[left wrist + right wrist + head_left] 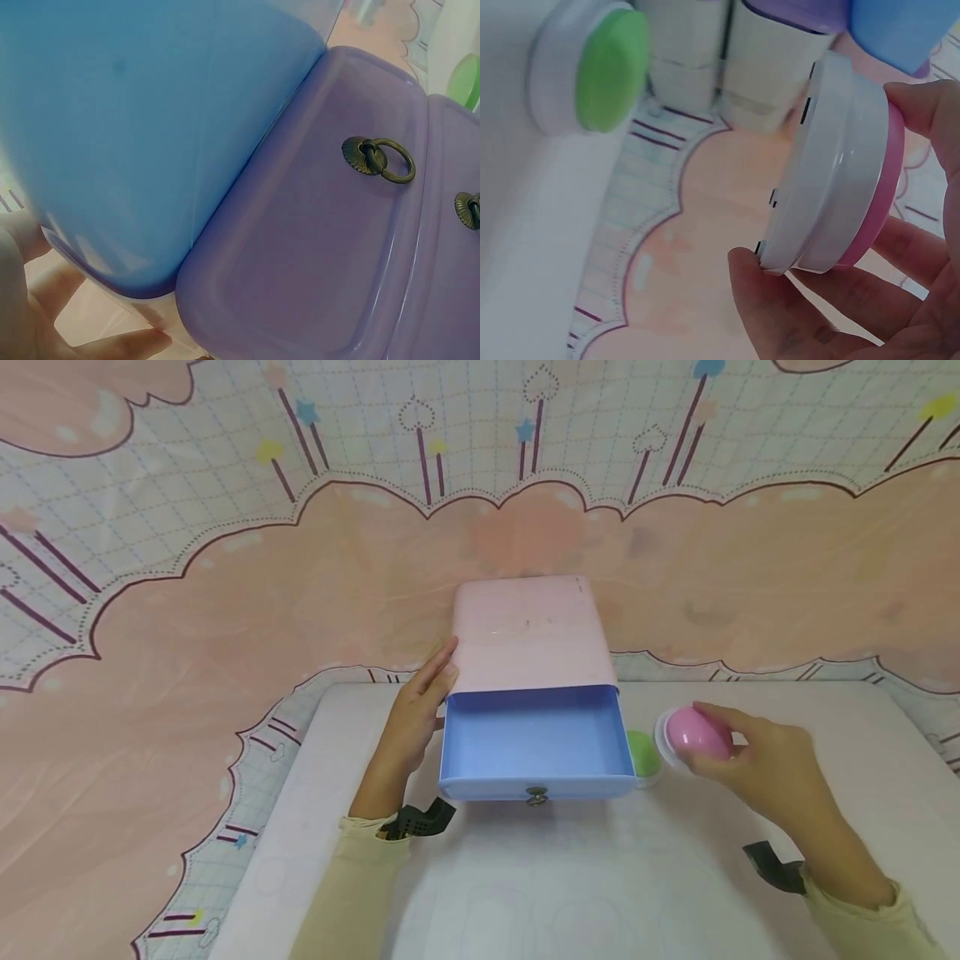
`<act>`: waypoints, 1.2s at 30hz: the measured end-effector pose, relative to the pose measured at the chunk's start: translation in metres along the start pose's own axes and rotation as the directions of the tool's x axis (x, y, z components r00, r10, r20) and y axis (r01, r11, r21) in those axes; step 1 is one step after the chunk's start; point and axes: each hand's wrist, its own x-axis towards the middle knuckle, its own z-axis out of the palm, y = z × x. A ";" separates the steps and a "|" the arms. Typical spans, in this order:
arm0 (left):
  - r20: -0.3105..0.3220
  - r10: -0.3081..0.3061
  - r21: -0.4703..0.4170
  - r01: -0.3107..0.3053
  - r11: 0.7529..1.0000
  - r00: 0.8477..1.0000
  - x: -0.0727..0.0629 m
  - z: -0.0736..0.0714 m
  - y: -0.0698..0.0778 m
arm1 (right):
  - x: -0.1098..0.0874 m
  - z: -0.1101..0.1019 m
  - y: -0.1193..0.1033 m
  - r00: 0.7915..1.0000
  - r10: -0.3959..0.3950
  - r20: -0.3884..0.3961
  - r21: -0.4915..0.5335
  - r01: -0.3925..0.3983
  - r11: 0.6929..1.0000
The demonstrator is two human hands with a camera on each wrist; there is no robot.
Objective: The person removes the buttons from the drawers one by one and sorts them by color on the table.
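A small pink cabinet (528, 635) stands on the white table, its top drawer (487, 788) pulled out and showing a bare blue inside. My left hand (408, 718) rests against the cabinet's left side, fingers extended. The left wrist view looks up at the drawer's underside (150, 135) and at closed lower drawer fronts (300, 225). Right of the drawer, my right hand (776, 760) grips a round push button (697, 732) with a pink top and white base. Seen in the right wrist view, thumb and fingers pinch its rim.
A green push button (643, 754) on a white base sits by the drawer's right side, partly hidden by it. Brass ring pulls (379, 159) hang on the drawer fronts. Behind the table (525, 885) hangs a patterned cloth (360, 568).
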 end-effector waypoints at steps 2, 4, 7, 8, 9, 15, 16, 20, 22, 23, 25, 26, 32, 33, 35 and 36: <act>0.002 0.002 -0.001 -0.002 1.000 1.000 -0.001 0.000 0.001 | -0.003 0.004 0.002 1.000 0.011 0.028 0.001 -0.011 1.000; 0.002 0.006 -0.001 -0.006 1.000 1.000 -0.001 0.000 0.001 | -0.006 0.008 0.005 0.999 0.020 0.047 -0.005 -0.019 1.000; 0.001 0.012 0.001 -0.012 1.000 1.000 -0.002 0.000 0.001 | -0.011 0.013 0.008 0.997 0.019 0.069 -0.003 -0.018 1.000; 0.001 0.015 0.002 -0.015 1.000 1.000 -0.002 0.000 0.001 | -0.012 0.015 0.009 0.997 0.019 0.078 -0.001 -0.019 1.000; 0.000 0.017 0.002 -0.017 1.000 1.000 -0.001 0.000 0.001 | -0.014 0.017 0.009 0.996 0.021 0.090 0.000 -0.021 1.000; -0.002 0.021 0.005 -0.021 1.000 1.000 -0.002 0.000 0.001 | -0.021 0.027 0.012 0.975 0.073 0.210 0.006 -0.076 0.997; -0.002 0.020 0.006 -0.020 1.000 1.000 -0.002 0.000 0.001 | -0.022 0.029 0.012 0.971 0.079 0.227 0.007 -0.082 0.997; 0.001 0.021 0.008 -0.021 1.000 1.000 -0.002 0.001 0.002 | -0.026 0.032 0.011 0.960 0.090 0.267 0.018 -0.098 0.995; 0.002 0.022 0.011 -0.022 1.000 1.000 -0.002 0.001 0.002 | -0.028 0.035 0.010 0.955 0.093 0.281 0.018 -0.102 0.995; 0.002 0.023 0.012 -0.023 1.000 1.000 -0.002 0.001 0.002 | -0.028 0.036 0.009 0.954 0.094 0.286 0.018 -0.103 0.994; 0.001 0.024 0.014 -0.024 1.000 1.000 -0.002 0.001 0.002 | -0.029 0.039 0.010 0.947 0.100 0.305 0.012 -0.109 0.994; 0.001 0.024 0.016 -0.024 1.000 1.000 -0.002 0.001 0.002 | -0.030 0.041 0.010 0.945 0.100 0.310 0.011 -0.109 0.994; 0.004 0.034 0.007 -0.034 0.999 0.999 -0.001 0.001 0.000 | -0.033 0.047 0.011 0.944 0.079 0.321 0.013 -0.088 0.996; 0.004 0.035 0.008 -0.035 0.999 0.999 -0.001 0.001 0.000 | -0.033 0.047 0.011 0.942 0.078 0.326 0.011 -0.087 0.996; 0.005 0.038 0.007 -0.038 0.999 0.999 -0.001 0.001 0.000 | -0.034 0.049 0.009 0.940 0.071 0.333 0.012 -0.080 0.997; 0.004 0.040 0.007 -0.040 0.999 0.999 -0.001 0.001 0.000 | -0.034 0.049 0.008 0.938 0.072 0.340 0.012 -0.081 0.997</act>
